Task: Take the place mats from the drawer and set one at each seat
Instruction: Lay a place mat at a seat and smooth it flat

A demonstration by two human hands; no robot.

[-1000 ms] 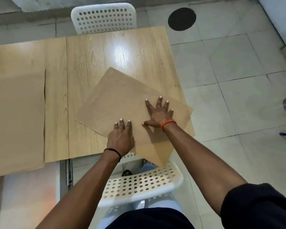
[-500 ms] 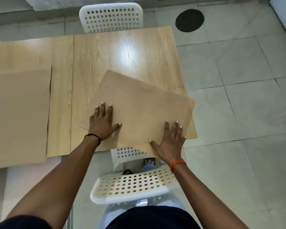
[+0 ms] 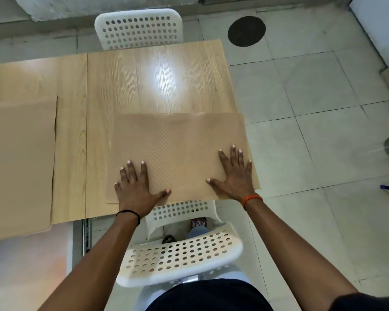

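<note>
Left hand (image 3: pixel 136 187) and right hand (image 3: pixel 235 173) lie open, palms flat on the place mat (image 3: pixel 177 153), gripping nothing; table (image 3: pixel 157 81) beyond fingertips.

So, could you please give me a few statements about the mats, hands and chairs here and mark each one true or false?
1. Both hands lie flat on the mat. True: the left hand and right hand press on it, fingers spread.
2. The mat lies askew to the table edge. False: its edges run about parallel with the table's.
3. A second mat lies on the left. True.
4. The far seat already has a mat. False: the table in front of the far chair is bare.
5. The near chair is black. False: it is white and perforated.
</note>
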